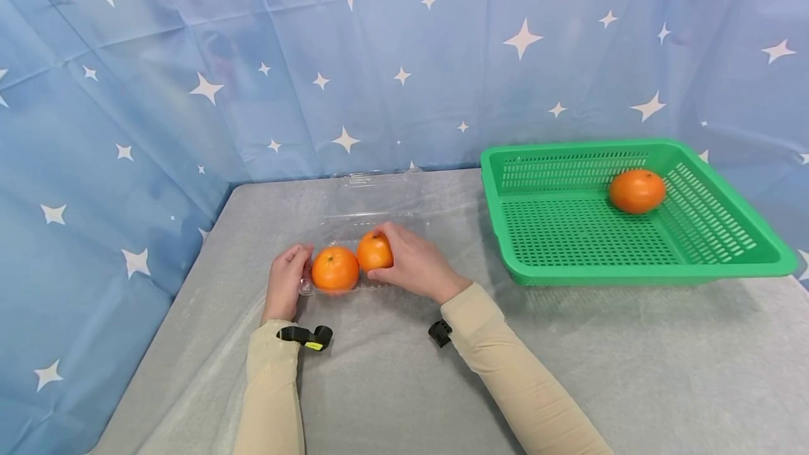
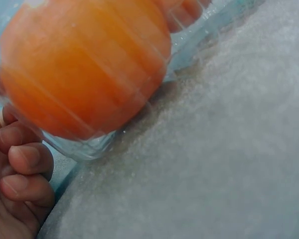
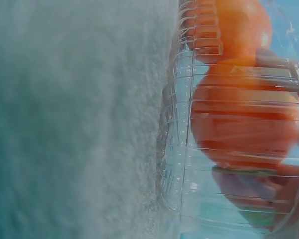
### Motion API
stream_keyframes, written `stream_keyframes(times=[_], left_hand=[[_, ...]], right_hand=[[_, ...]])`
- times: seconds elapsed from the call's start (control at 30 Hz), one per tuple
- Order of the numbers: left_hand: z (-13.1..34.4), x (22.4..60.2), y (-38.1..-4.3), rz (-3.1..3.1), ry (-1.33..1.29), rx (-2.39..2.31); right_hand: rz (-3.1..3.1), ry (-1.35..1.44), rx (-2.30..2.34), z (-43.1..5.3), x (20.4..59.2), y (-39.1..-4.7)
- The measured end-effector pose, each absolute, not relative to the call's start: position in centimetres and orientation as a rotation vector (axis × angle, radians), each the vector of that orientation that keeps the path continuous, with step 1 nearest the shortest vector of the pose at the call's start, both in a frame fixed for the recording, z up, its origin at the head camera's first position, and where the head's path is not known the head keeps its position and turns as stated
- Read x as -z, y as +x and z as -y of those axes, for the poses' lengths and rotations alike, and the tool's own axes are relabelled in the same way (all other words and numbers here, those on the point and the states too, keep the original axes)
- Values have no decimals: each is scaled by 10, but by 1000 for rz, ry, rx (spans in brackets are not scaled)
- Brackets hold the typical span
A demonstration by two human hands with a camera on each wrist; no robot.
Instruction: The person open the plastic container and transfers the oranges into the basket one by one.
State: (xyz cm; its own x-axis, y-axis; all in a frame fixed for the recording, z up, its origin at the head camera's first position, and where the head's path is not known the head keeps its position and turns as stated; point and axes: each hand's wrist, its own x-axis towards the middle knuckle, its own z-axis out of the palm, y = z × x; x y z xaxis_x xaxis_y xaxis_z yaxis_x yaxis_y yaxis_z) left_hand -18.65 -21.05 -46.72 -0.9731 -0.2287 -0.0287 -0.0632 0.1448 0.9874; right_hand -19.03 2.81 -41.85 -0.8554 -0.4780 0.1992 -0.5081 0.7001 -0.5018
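A clear plastic clamshell box [image 1: 344,219] lies with its lid folded back on the grey cloth. In its left end sits one orange [image 1: 335,269], seen large through the ribbed wall in the left wrist view. My right hand [image 1: 413,262] grips a second orange [image 1: 375,251] beside it, thumb in front and fingers over the back; this orange [image 3: 244,119] shows through the box wall in the right wrist view. At the box's left end my left hand [image 1: 287,279] holds the wall, its fingers [image 2: 30,159] curled at the plastic edge.
To the right stands a green slotted basket [image 1: 600,274] with one more orange fruit [image 1: 637,191] near its back right corner. A blue curtain [image 1: 379,34] with white stars hangs behind and along the left side of the cloth-covered table [image 1: 379,385].
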Motion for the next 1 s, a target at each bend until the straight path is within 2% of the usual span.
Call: stream_keyframes(times=[1.0], left_hand=[[209, 468, -187, 2272, 312, 1943]], right_hand=[[2790, 716, -1131, -31, 413, -189]])
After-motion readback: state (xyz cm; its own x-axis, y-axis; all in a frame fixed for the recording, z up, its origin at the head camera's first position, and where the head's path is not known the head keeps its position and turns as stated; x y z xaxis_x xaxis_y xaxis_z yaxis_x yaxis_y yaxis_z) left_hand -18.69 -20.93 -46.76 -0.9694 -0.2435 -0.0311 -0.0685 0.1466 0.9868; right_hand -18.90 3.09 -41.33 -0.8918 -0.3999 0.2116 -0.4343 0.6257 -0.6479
